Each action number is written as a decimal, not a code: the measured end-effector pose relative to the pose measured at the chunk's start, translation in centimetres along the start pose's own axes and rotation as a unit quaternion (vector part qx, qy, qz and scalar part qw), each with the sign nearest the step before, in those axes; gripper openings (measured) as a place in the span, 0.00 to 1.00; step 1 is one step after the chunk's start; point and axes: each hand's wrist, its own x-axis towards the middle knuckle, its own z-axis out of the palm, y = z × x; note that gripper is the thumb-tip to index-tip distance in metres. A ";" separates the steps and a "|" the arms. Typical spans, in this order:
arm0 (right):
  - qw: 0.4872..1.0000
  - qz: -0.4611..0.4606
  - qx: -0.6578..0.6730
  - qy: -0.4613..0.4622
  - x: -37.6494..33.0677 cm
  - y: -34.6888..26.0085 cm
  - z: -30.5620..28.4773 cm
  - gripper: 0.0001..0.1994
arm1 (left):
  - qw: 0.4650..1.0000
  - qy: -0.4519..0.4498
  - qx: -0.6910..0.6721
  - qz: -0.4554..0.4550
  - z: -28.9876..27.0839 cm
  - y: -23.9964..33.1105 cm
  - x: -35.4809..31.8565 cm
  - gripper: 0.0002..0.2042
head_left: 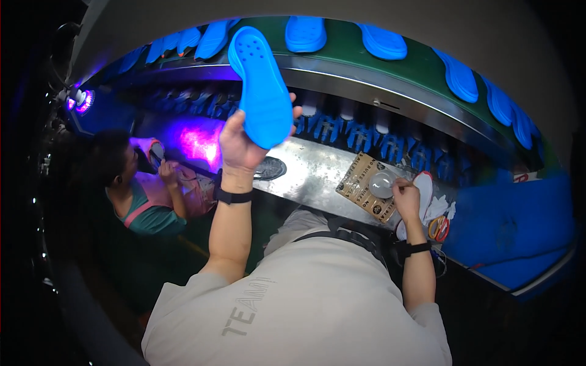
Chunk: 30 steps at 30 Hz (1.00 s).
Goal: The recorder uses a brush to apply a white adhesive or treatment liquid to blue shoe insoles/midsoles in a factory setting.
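My left hand [244,141] is raised, its fingers wrapped round the wide end of a bright blue shoe sole [262,91]. The sole stands nearly upright, with small round holes at its upper end. Lower right, my right hand [406,198] is pinched closed beside a small whitish round dish [381,183]; whatever its fingers hold is too small to make out. Under the dish lies a brown printed sheet [357,178] on the metal bench [317,160]. A dark sole-shaped piece [270,168] rests on the bench just right of my left wrist.
Several blue soles [306,33] line a green conveyor belt [342,46] above the bench. A white shoe [422,186] and orange-handled scissors [438,229] lie right of my right hand. A co-worker [143,183] sits at left, holding a shoe part. A purple lamp [81,100] glows far left.
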 end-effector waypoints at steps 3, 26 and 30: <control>0.994 0.014 0.105 0.035 -1.0 -2.4 -2.3 0.09 | 0.979 0.039 0.201 0.014 2.0 -1.7 -2.2 0.49; 0.911 -0.223 0.347 0.029 0.5 -22.1 -8.4 0.09 | 0.967 0.021 0.219 -0.129 5.8 -6.9 -7.0 0.52; 0.919 -0.235 0.314 0.040 0.3 -22.0 -8.6 0.08 | 0.966 0.015 0.224 -0.128 5.5 -7.1 -7.1 0.52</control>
